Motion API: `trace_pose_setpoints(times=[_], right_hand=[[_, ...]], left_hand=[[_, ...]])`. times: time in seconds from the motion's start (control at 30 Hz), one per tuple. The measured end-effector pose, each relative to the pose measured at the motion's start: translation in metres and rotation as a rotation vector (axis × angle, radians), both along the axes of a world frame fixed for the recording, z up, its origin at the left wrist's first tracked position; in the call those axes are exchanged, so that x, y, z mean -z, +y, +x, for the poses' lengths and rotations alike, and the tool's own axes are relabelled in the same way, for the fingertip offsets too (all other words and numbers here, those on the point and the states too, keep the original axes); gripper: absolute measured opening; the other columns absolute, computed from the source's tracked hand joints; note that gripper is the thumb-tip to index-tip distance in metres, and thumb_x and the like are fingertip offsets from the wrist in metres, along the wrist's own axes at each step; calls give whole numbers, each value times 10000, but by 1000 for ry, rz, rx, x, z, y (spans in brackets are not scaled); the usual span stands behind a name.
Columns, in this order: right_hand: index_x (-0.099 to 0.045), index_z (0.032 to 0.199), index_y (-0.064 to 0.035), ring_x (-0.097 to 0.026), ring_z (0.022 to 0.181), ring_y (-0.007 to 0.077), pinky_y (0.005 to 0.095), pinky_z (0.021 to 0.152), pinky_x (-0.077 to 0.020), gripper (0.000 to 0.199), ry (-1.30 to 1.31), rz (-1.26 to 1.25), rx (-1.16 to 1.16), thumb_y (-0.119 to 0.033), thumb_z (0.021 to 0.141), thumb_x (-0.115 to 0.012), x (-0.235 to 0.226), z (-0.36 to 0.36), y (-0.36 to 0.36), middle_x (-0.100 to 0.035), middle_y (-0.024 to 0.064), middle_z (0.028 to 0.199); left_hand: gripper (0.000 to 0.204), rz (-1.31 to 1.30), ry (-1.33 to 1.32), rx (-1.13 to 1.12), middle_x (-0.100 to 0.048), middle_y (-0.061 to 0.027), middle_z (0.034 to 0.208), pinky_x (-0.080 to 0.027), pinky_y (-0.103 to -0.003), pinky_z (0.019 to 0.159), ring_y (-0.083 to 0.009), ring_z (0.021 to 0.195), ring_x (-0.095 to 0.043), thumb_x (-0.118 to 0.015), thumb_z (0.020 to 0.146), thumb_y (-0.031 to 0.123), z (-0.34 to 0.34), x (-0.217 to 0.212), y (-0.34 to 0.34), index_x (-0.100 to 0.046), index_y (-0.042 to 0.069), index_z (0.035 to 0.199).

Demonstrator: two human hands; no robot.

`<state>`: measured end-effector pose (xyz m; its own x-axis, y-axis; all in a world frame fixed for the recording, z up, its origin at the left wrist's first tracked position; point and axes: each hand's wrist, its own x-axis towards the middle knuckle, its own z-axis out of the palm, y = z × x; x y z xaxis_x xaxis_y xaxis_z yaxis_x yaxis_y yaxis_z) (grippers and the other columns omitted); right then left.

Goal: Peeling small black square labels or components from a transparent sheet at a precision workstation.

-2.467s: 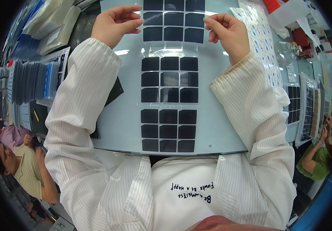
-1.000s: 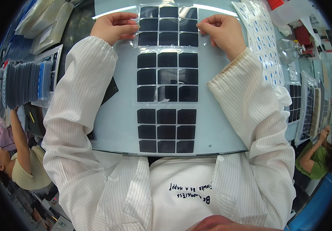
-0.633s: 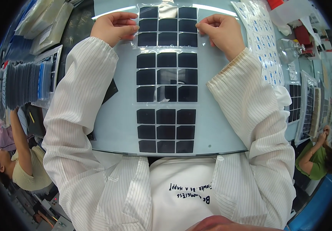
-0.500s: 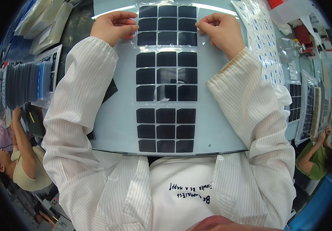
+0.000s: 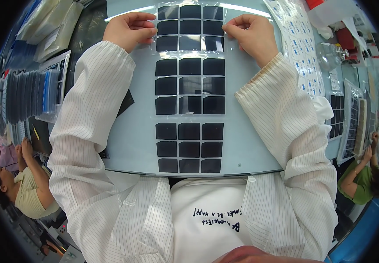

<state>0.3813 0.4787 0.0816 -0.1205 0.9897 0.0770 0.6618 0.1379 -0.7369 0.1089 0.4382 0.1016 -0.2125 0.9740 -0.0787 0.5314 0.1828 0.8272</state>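
Note:
Three groups of black rectangular pieces, each in a three-by-three grid, lie in a column on the pale glass-topped table (image 5: 130, 144). At the far end is a clear film sheet of black pieces (image 5: 190, 27). My left hand (image 5: 130, 31) pinches its left edge between thumb and fingers. Its right edge is pinched by my right hand (image 5: 253, 35), with the fingers curled. Light glares off the sheet's nearest row. Closer to me lie the middle sheet of black pieces (image 5: 189, 85) and the near grid of black pieces (image 5: 189, 149), neither touched by my hands.
At the left stand a row of bluish sheets (image 5: 27, 96) and clear plastic packs (image 5: 51, 28). White sheets with blue print (image 5: 297, 48) and a glass jar (image 5: 330, 56) lie to the right. Co-workers sit at the left (image 5: 31, 188) and right (image 5: 358, 179).
My hands stay almost in place on the far sheet, while bright reflections have appeared on its nearest row. The left co-worker's hands have come lower; the right co-worker's hands have shifted.

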Motion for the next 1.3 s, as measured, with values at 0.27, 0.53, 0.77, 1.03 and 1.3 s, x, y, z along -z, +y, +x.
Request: trace_pose_setpoints(times=[0.27,0.53,0.77,1.03,1.3], right_hand=[[-768,931,-61,-580,571,76,210,524,-479,188,-14,-15,-3,-225,839,-765,-1,-1,-1,-719,36,804],[-767,931,-62,-598,585,85,214,523,-488,194,-38,11,-3,-230,835,-765,0,-3,-2,-717,35,791],[-766,924,-55,-603,586,79,215,515,-481,198,-63,54,-13,-229,831,-767,2,-3,-1,-700,22,752],[-777,851,-69,-713,720,203,320,751,-581,171,-42,32,-9,-218,783,-728,1,-3,-1,-742,86,799],[-716,1049,-71,-612,584,103,245,517,-497,253,-84,114,9,-200,838,-768,7,-4,-1,-653,14,695]], left_hand=[[316,-10,17,-2,-733,-84,975,-613,-339,854,-189,869,-719,-792,810,29,0,0,-2,-746,94,1116],[304,7,55,7,-729,-76,952,-620,-322,836,-176,867,-716,-770,822,12,2,1,-2,-742,85,1116],[304,4,145,-3,-731,-70,948,-619,-305,833,-166,846,-717,-750,840,3,10,-1,-2,-732,79,1134],[289,-5,172,-8,-728,-64,926,-612,-286,822,-150,830,-714,-741,842,0,11,-3,-3,-735,74,1120],[456,91,454,53,-722,-58,952,-598,-323,830,-160,854,-709,-757,841,46,20,-4,-6,-648,104,1280]])
